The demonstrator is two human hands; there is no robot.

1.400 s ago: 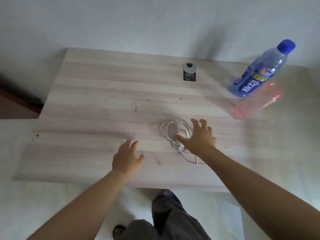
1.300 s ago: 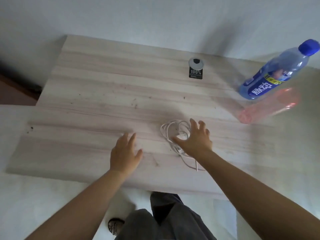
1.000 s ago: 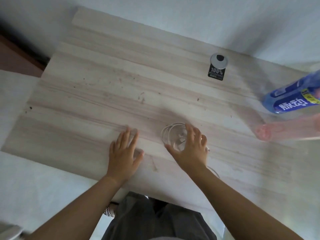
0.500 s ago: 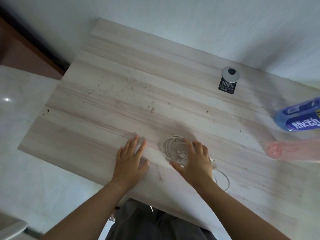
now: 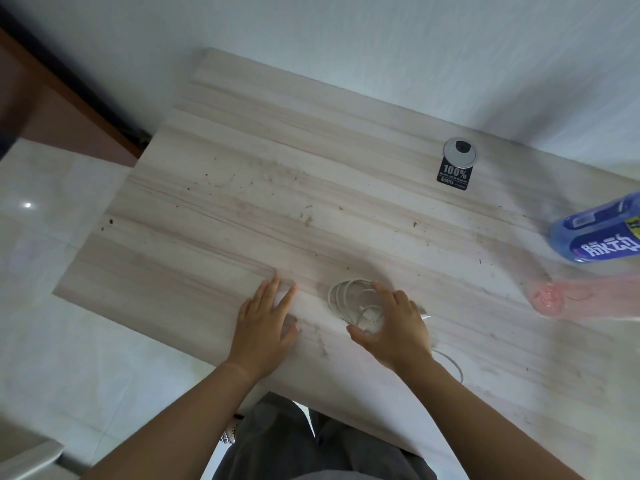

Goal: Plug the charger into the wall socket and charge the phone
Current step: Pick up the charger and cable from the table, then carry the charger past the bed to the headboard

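A white charger cable (image 5: 341, 296) lies coiled on the light wooden table (image 5: 311, 202) near its front edge. My right hand (image 5: 398, 327) is cupped over the coil, thumb and fingers spread around it, hiding most of it. One loop of the cable (image 5: 454, 367) shows behind my right wrist, and a small plug tip (image 5: 427, 317) pokes out beside the hand. My left hand (image 5: 265, 327) lies flat on the table, left of the coil, holding nothing. No phone or wall socket is in view.
A blue-labelled water bottle (image 5: 602, 237) and a pink bottle (image 5: 571, 299) are at the right edge. A round cable grommet (image 5: 460, 152) with a black sticker (image 5: 453, 176) sits at the back. The wall runs behind the table; pale floor lies to the left.
My head has swung left and down, so the table sits more to the right. My left hand has settled flat on the table. My right hand has closed in over the coil.
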